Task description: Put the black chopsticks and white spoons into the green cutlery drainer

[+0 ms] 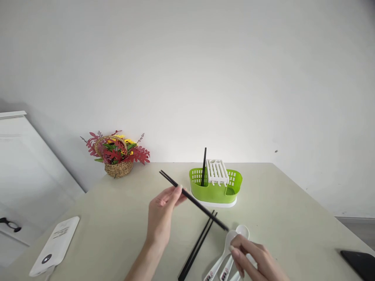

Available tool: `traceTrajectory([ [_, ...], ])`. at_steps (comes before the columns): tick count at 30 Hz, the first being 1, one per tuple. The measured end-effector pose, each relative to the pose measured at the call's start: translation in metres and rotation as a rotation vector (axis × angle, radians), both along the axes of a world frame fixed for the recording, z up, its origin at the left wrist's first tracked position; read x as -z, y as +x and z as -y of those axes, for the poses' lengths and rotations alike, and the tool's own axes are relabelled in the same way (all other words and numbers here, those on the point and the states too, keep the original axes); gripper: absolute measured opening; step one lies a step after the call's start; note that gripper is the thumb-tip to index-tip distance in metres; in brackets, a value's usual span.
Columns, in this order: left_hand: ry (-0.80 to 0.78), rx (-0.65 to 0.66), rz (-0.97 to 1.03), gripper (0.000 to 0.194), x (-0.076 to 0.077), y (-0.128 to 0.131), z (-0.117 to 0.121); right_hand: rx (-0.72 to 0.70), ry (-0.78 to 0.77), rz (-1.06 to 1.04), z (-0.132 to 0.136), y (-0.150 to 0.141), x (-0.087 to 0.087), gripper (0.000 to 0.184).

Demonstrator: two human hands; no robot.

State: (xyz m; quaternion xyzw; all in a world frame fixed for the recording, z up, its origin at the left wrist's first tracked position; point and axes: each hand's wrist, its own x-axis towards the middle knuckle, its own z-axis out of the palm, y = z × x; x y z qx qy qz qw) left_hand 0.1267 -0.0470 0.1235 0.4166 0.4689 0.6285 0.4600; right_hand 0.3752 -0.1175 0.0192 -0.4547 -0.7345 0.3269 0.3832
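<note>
My left hand (163, 210) is raised over the table and pinches a pair of black chopsticks (193, 201) near their middle; they slant from upper left down to the right. My right hand (258, 261) rests at the lower right on several white spoons (231, 249), its fingers curled over their handles. Two more black chopsticks (198, 245) lie on the table between my hands. Behind them stands a green cutlery holder (216, 186) with a white insert (217, 171) and one black chopstick (204, 166) upright in it.
A woven basket of red and yellow flowers (117, 154) sits at the table's back left. A white flat device (55, 246) lies at the left front edge and a black phone (359, 262) at the right edge. A white cabinet (26, 164) stands left.
</note>
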Motion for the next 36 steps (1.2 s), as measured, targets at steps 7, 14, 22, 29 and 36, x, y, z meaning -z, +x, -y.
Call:
traceTrajectory([
  [7, 0.363, -0.233, -0.176, 0.04, -0.047, -0.005, -0.07, 0.49, -0.156, -0.285, -0.03, 0.085, 0.042, 0.051],
  [14, 0.346, 0.047, -0.59, 0.032, -0.016, 0.02, -0.148, 0.633, -0.253, -0.279, -0.051, 0.114, 0.089, 0.054],
  [22, 0.272, 0.14, -0.795, 0.028, 0.022, 0.036, -0.186, 0.533, -0.279, -0.2, -0.047, 0.108, 0.084, 0.048],
  [29, 0.251, 0.109, -0.89, 0.026, 0.023, 0.041, -0.192, 0.537, -0.269, -0.189, -0.048, 0.108, 0.085, 0.048],
  [36, 0.31, 0.061, -0.898, 0.027, 0.025, 0.032, -0.183, 0.533, -0.271, -0.181, -0.049, 0.109, 0.089, 0.049],
])
